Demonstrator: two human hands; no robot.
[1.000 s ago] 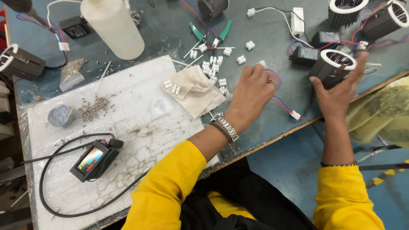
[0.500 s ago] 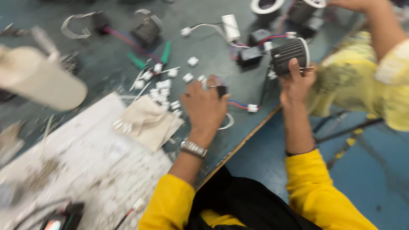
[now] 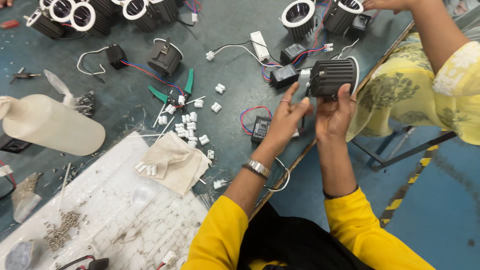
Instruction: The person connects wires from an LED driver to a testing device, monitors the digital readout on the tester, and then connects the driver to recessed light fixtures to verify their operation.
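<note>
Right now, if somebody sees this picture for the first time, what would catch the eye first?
First, the two hands raised at the table edge: the right hand holds a black ribbed lamp housing, and the left hand touches it from the side. Next, the scatter of small white connectors beside green pliers at the centre of the dark table. At the left lies a large pale plastic bottle on its side.
</note>
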